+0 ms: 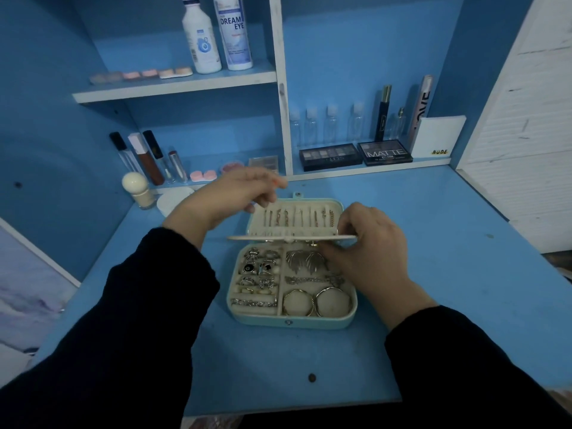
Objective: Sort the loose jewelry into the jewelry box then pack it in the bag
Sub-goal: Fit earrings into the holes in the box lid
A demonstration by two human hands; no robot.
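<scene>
- Dark sleeves (pixel 123 320) reach in from the near edge, one on each side of the jewelry box (pixel 291 322).
- This pale blue box sits open on the blue bench (pixel 433 274), with its lid (pixel 309 201) standing upright at the far side.
- Left grip (pixel 232 196) hovers at the lid's far left corner with its fingers curled. It is motion-blurred, so I cannot tell whether it clasps the rim.
- Right grip (pixel 371 252) pinches the right end of a cream flap (pixel 278 238), thumb below and fingers above. The flap lies level across the box at the hinge line.
- Thin chains (pixel 297 218) hang in rows inside the lid.
- Rings (pixel 258 270) fill the left compartment. On the right are leaf-shaped earrings (pixel 301 261), and two hoops (pixel 315 301) sit nearest the front.
- Two white bottles (pixel 216 32) stand on the upper shelf, and eyeshadow palettes (pixel 356 154) lie on the lower right one.
</scene>
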